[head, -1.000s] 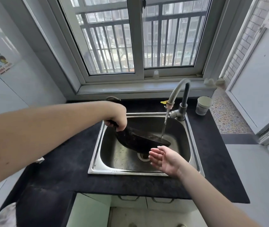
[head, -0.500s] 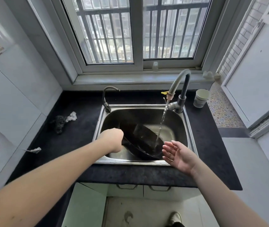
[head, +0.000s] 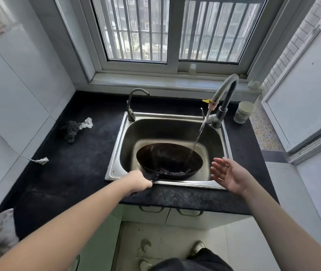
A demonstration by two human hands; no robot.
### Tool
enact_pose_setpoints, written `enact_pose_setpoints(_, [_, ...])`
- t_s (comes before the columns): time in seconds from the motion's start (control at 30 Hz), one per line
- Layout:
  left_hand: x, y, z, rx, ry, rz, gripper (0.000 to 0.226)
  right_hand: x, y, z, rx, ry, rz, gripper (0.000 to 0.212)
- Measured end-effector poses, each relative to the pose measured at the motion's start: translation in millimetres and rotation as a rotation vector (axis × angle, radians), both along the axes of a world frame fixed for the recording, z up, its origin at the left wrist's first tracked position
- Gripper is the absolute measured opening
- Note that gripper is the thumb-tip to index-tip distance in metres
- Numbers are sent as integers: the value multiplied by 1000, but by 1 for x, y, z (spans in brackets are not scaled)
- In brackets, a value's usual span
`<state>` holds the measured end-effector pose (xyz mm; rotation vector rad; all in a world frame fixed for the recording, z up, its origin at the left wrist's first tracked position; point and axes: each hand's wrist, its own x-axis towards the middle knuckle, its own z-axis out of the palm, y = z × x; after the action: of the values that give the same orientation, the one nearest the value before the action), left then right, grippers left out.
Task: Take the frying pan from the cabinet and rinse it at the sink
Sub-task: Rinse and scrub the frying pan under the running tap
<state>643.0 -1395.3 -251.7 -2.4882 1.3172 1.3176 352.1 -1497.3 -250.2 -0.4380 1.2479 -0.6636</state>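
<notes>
A black frying pan sits low in the steel sink, its open side facing up. Water runs from the grey faucet and strikes the pan's right inner side. My left hand is closed around the pan's handle at the sink's front left rim. My right hand hovers open, palm up and fingers spread, over the sink's front right corner, just right of the pan and apart from it.
A second thin tap stands at the sink's back left. A dark scrubber with a white scrap lies on the black counter. A white cup stands right of the faucet. Cabinet doors sit below the counter.
The pan has turned from tilted to open side up and come toward the sink's front. My left hand has drawn back to the front rim. My right hand has moved a little to the right.
</notes>
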Motion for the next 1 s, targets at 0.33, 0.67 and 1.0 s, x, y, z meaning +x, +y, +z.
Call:
enact_pose_setpoints(0.33, [-18, -6, -14, 305, 885, 732, 48, -5, -31, -4, -13, 1, 36, 28])
enact_pose_setpoints(0.67, [-57, -32, -22, 270, 1220, 1135, 21, -21, -118, -15, -11, -15, 144, 26])
enact_pose_setpoints(1.0, [-112, -73, -1, 223, 1270, 1293, 20, 12, -196, -22, -218, 194, 348, 27])
